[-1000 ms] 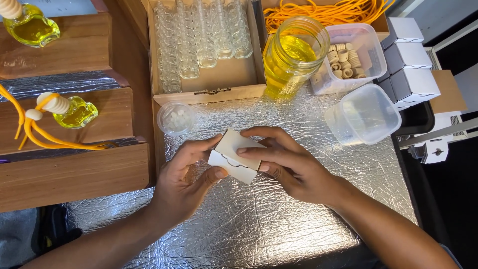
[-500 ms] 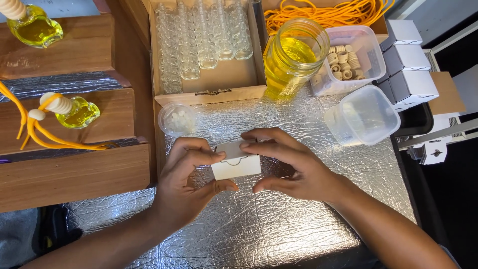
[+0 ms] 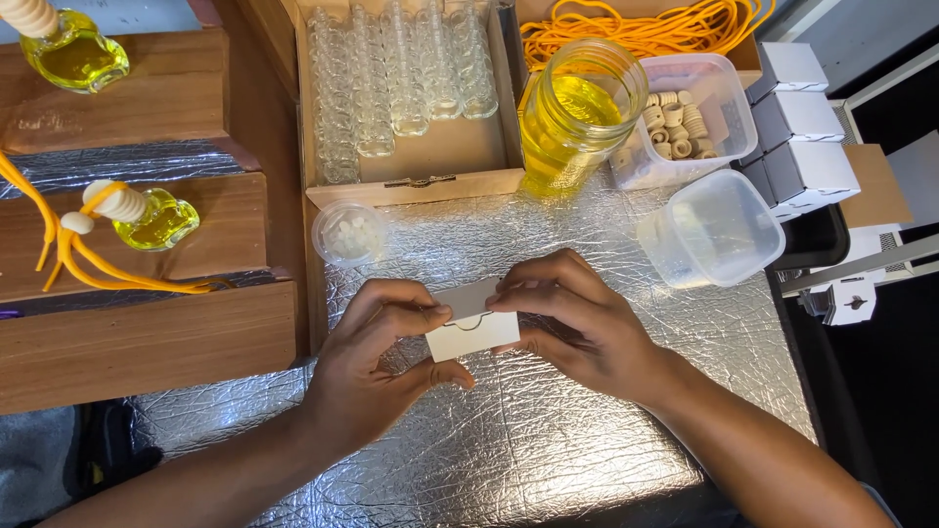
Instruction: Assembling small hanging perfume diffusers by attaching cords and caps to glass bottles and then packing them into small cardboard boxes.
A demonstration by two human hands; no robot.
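Observation:
A small white cardboard box (image 3: 471, 332) is held level between both hands just above the silver foil mat (image 3: 548, 430). My left hand (image 3: 377, 362) grips its left end with thumb below and fingers on top. My right hand (image 3: 577, 328) pinches its right end, fingertips on the upper flap. A curved tab slot shows on the box's front face.
Behind stand a jar of yellow liquid (image 3: 577, 112), a cardboard tray of empty glass bottles (image 3: 391, 78), a tub of wooden caps (image 3: 690, 117), an empty tub (image 3: 709, 230), a small round dish (image 3: 350, 235), orange cord (image 3: 636, 24), stacked white boxes (image 3: 797, 122). Filled bottles (image 3: 156, 217) rest on wooden steps at left.
The box has turned from a tilted, half-folded shape to a flat, level one. Both hands shifted slightly lower and closed in on its ends.

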